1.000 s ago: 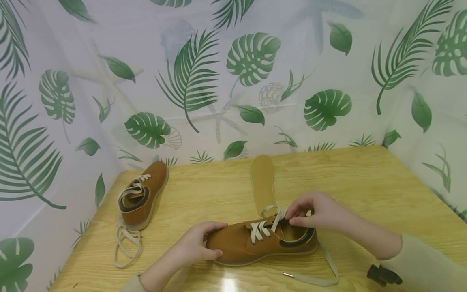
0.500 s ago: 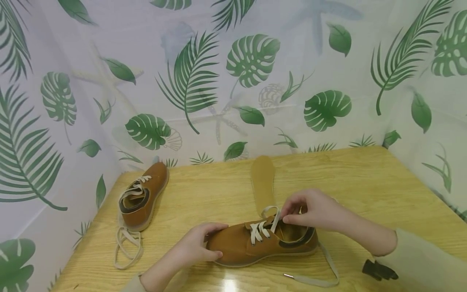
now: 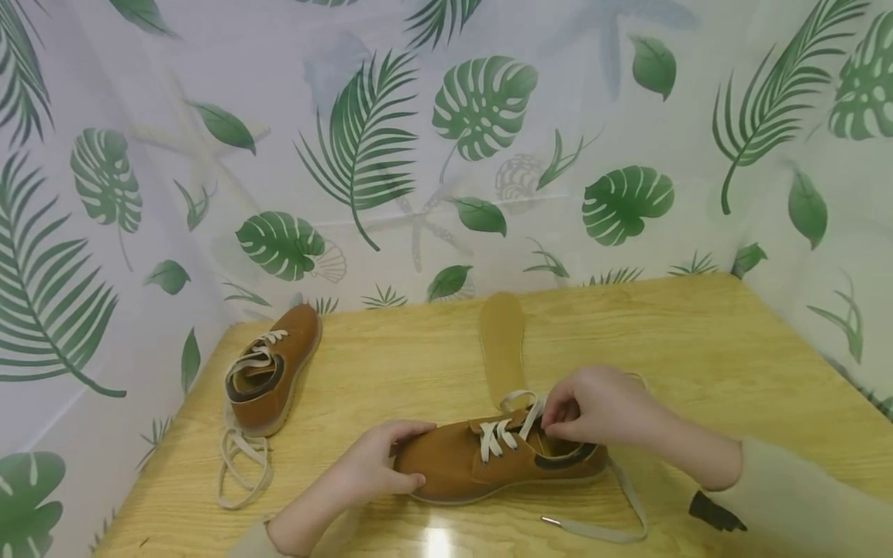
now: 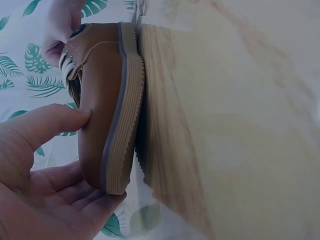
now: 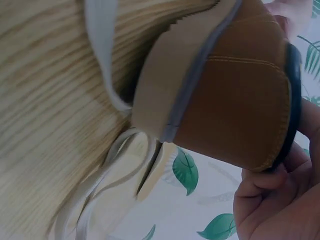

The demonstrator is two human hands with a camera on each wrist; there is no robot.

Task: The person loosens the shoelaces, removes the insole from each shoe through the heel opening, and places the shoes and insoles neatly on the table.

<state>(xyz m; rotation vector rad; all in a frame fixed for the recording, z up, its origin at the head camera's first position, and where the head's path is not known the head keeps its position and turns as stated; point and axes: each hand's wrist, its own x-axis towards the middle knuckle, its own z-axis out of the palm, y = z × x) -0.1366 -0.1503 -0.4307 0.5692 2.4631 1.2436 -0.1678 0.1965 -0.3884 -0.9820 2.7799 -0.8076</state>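
Observation:
A brown shoe (image 3: 446, 465) with cream laces lies on its sole, toe to the left. My left hand (image 3: 380, 465) grips its toe; in the left wrist view the thumb (image 4: 60, 120) presses the upper and the fingers curl under the toe. My right hand (image 3: 603, 407) is at the shoe's opening, fingertips pinching the far collar near the tongue. Seen from the right wrist, its fingers curl by the dark padded collar (image 5: 295, 95), tips partly hidden. One lace end (image 3: 607, 533) trails on the table in front of the heel.
A tan insole (image 3: 502, 341) lies behind the shoe on the wooden table (image 3: 391, 364). Another brown shoe (image 3: 293, 349) stands at the left, its loose lace (image 3: 244, 473) hanging forward. A dark object (image 3: 715, 511) shows below the right sleeve. Leaf-print cloth (image 3: 418, 155) surrounds the table.
My right wrist and sleeve have shifted left, and the hand has turned more over the shoe's opening. The left hand and the shoe stay in place.

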